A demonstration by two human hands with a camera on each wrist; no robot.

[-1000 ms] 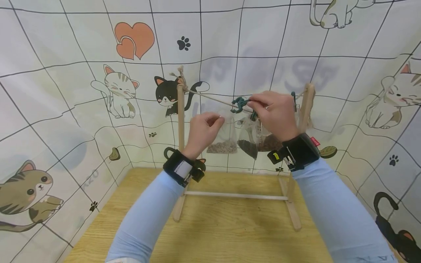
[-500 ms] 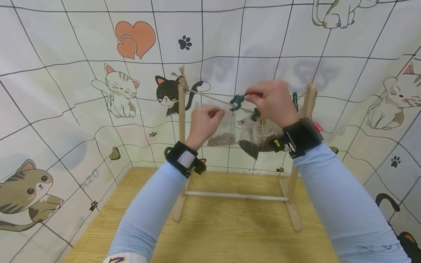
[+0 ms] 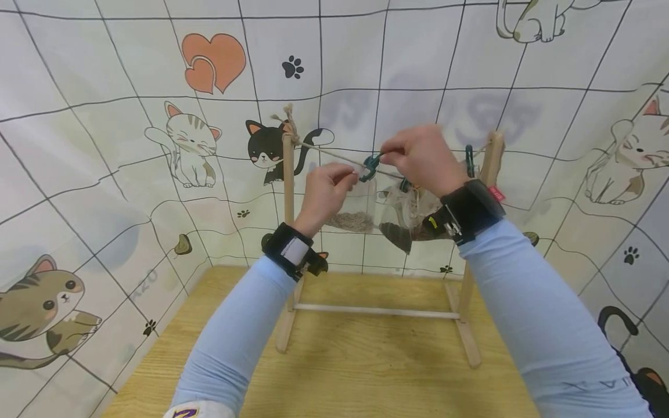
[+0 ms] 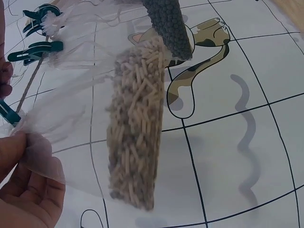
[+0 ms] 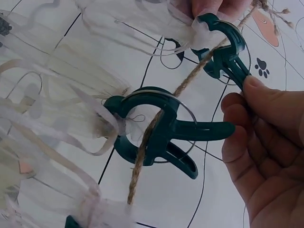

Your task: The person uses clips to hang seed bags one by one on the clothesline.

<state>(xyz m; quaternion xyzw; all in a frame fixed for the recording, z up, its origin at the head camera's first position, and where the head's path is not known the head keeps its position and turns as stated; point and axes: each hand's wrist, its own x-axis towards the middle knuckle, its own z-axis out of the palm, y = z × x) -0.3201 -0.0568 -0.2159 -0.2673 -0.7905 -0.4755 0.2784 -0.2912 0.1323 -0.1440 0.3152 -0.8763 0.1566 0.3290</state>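
My left hand (image 3: 324, 194) pinches the top of a sheer bag (image 4: 135, 128) holding tan, pellet-like bits, which hangs below the fingers. My right hand (image 3: 420, 159) holds the handle end of a green spring clip (image 5: 223, 50) between thumb and fingers. The twine (image 5: 190, 78) passes through this clip, and its tips meet the gathered mesh beside my left fingertips. Close by on the twine, another green clip (image 5: 161, 128) grips a second sheer bag. A bag with dark grains (image 3: 395, 235) hangs to the right of the pellet bag.
Two wooden posts (image 3: 288, 186) carry the twine, joined low down by a white crossbar (image 3: 376, 312). The stand is on a wood-grain table (image 3: 360, 371). A further green clip (image 3: 469, 159) sits near the right post. Behind hangs a cat-printed cloth (image 3: 345, 52).
My right hand has moved left and slightly up with the clip, bringing it to my left fingertips. The left hand has risen a little, and the pellet bag has risen with it.
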